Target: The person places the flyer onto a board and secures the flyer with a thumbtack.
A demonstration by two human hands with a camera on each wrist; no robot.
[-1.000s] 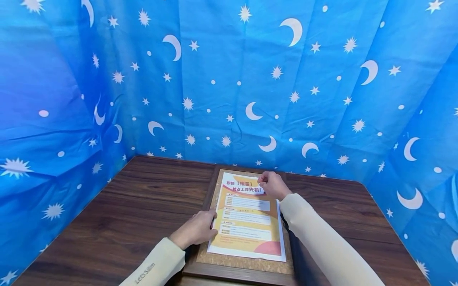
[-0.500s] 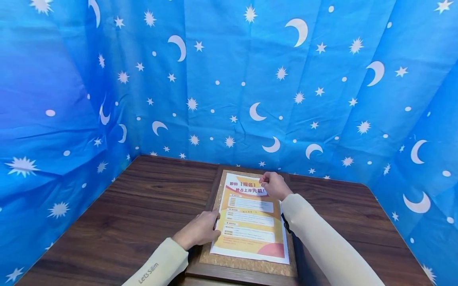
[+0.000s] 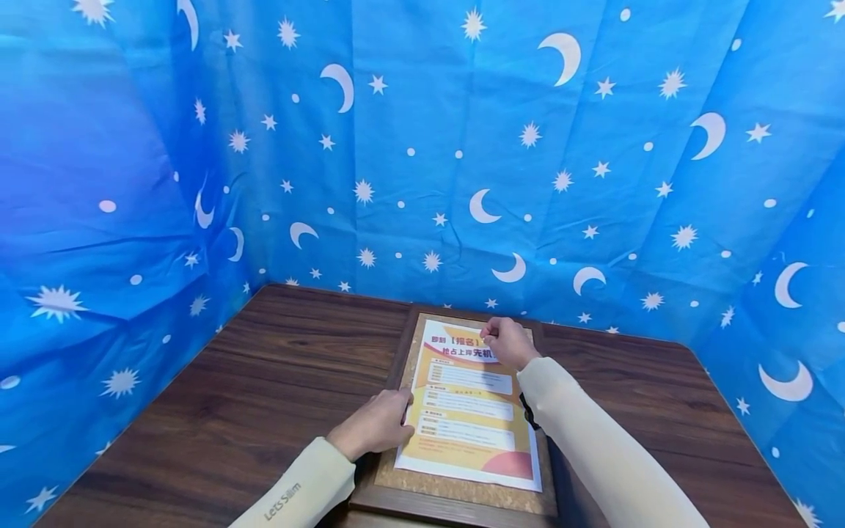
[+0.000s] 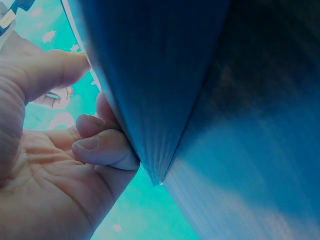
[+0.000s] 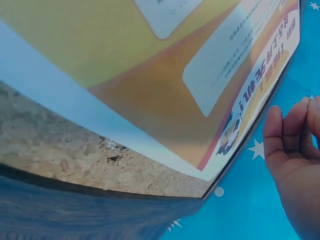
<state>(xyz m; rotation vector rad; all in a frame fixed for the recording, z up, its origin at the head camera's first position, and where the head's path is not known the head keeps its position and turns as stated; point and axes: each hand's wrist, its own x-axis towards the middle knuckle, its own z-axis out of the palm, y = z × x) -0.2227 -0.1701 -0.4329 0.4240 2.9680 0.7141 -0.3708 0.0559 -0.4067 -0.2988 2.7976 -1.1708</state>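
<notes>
A yellow and orange printed poster (image 3: 465, 411) lies on a cork board (image 3: 455, 490) with a dark wooden frame (image 3: 455, 504). My left hand (image 3: 376, 425) holds the frame's left side. In the left wrist view its fingers (image 4: 107, 147) curl against the frame's side, and the thumb reaches to the top edge. Over the poster's heading, toward its upper right, is my right hand (image 3: 511, 345), thumb and fingertips drawn together. The right wrist view shows a tiny whitish thing (image 5: 312, 97) at those fingertips, too small and cut off to identify.
The board lies on a dark wood-grain table (image 3: 297, 345), near its back edge. A blue curtain (image 3: 409, 147) with white moons and stars hangs behind and at both sides. A dark band (image 3: 530, 414) shows beneath the right sleeve.
The head view has turned a little, so the scene sits farther right. My right hand has shifted slightly left over the poster's heading. The left hand keeps its hold on the frame.
</notes>
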